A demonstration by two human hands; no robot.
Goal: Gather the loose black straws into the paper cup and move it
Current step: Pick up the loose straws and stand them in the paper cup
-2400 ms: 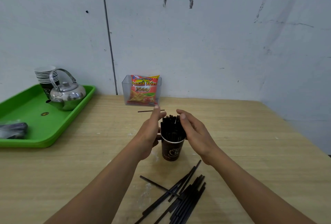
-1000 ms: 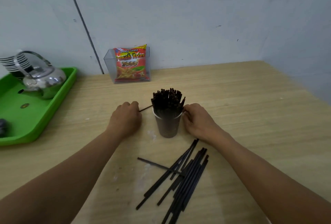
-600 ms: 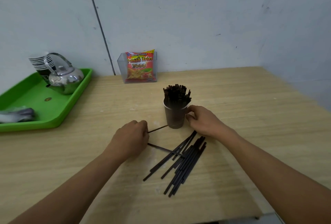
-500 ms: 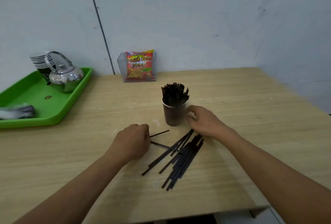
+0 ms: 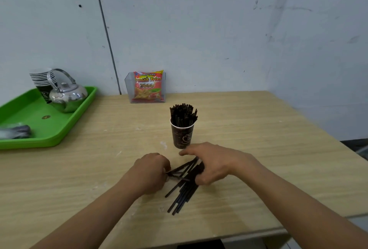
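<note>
1. My left hand (image 5: pixel 152 171) has its fingers curled tight. The fingertips pinch the ends of a couple of thin loose straws (image 5: pixel 183 191) at the left edge of the pile.
2. My right hand (image 5: pixel 216 164) arches over the far end of that same pile. The thumb and curled fingers close round the bundle, and the forefinger lies straighter, pointing left.
3. The rest of the pile fans out toward me from between both hands, flat on the table (image 5: pixel 268 149).
4. The paper cup (image 5: pixel 181 137) stands upright just beyond my right hand. I cannot tell whether the forefinger touches it. It is packed with standing straws (image 5: pixel 183 115).
5. Farther back, against the wall, a snack bag (image 5: pixel 148 87) sits in a clear box (image 5: pixel 127 91).
6. At far left a green tray (image 5: pixel 49 139) carries a kettle (image 5: pixel 67 95) and a stack of cups (image 5: pixel 40 78).
</note>
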